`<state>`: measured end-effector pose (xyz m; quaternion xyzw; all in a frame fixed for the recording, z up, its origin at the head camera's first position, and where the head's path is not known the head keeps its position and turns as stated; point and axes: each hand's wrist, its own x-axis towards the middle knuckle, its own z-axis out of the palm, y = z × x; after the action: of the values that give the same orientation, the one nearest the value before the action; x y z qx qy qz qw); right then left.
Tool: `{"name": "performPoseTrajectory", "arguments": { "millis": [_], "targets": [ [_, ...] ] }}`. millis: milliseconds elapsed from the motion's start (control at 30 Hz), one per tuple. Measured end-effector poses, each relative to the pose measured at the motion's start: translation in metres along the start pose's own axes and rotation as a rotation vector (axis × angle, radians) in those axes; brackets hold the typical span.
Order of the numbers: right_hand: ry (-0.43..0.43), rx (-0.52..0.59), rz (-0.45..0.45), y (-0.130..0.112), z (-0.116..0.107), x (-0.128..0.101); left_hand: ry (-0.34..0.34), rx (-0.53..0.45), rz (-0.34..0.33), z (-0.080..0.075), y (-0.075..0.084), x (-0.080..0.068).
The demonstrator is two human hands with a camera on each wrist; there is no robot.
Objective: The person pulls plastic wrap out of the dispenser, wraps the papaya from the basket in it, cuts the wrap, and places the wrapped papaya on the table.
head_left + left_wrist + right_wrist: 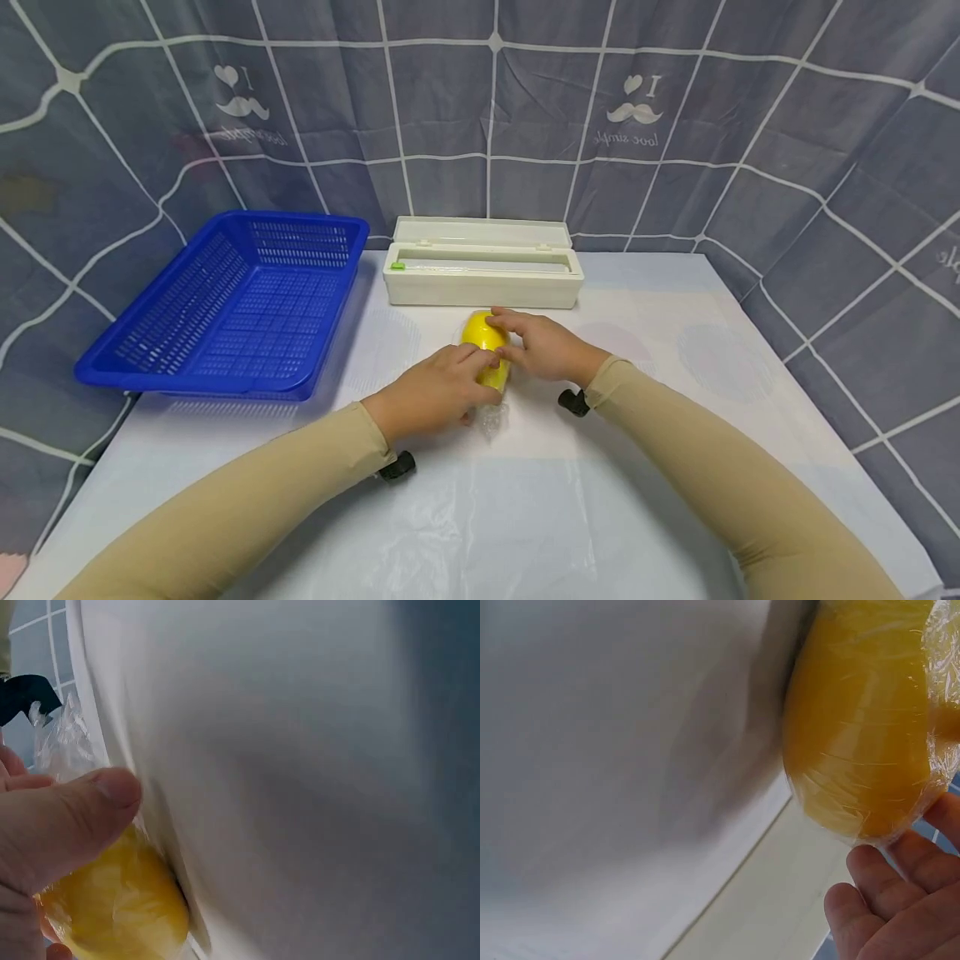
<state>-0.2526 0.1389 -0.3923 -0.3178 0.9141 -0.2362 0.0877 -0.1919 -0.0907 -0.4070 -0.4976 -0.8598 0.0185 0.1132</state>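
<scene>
Between the two hands lies a smooth yellow rounded, fruit-like thing (486, 330) wrapped in clear cling film; its exact kind does not show. The left hand (435, 390) holds its near part. In the left wrist view the left thumb (82, 817) crosses the wrapped yellow thing (120, 900), and loose film (67, 742) gathers beyond it. From the right side, the right hand (551, 346) grips the far part with thumb and fingers. Its fingertips (870, 866) curve around the rounded end in the right wrist view. A crumpled film tail (491, 421) sticks out toward the near side.
Behind the hands stands a white cling film box (483, 290), lid raised, with a film roll inside and a green slider (397, 266) at its left. A blue plastic basket (300, 385) sits at the left of the white-covered table (510, 525). Grey checked curtains (442, 100) surround the table.
</scene>
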Motion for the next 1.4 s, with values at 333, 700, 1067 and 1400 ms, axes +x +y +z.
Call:
{"name": "performPoseTrajectory", "arguments": {
  "millis": [333, 700, 1067, 1400],
  "targets": [
    [0.11, -0.049, -0.017, -0.002, 0.006, 0.001, 0.094, -0.033, 0.024, 0.005, -0.007, 0.0],
    [0.121, -0.099, -0.207, -0.011, 0.02, -0.028, 0.216, -0.376, -0.189, 0.009, -0.017, -0.006],
    [0.251, -0.128, -0.206, -0.019, 0.032, -0.023, 0.292, -0.553, -0.334, 0.013, -0.018, -0.004],
    [0.273, -0.008, -0.079, -0.025, 0.033, -0.017, 0.319, -0.703, -0.461, 0.013, -0.02, 0.0]
  ]
}}
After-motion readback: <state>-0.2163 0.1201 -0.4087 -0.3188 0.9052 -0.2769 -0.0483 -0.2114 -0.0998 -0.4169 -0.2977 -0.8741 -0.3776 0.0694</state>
